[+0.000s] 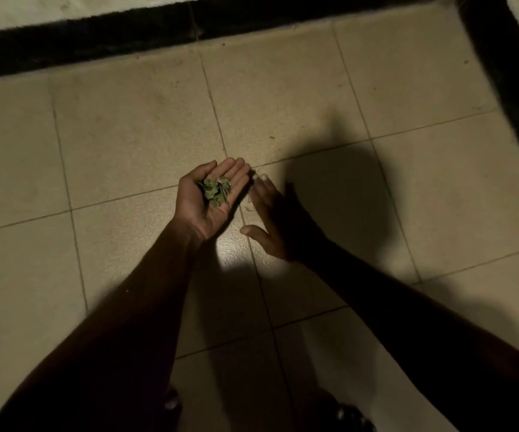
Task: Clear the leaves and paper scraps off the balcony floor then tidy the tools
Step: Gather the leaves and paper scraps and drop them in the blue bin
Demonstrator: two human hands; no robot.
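Head view: the left hand (pixel 211 204) lies palm up, fingers loose, with green leaves (pixel 216 191) resting on it. Just beside the left hand, the right hand (pixel 275 222) is flat and holds nothing. Under the left hand is tiled floor (pixel 111 145).

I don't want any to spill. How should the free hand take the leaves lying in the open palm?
Probably gather the leaves as one clump by its edges, from above, with the right hand. They lie loose in the hollow of the upturned left hand, whose palm blocks any approach from below and whose thumb walls the left side.
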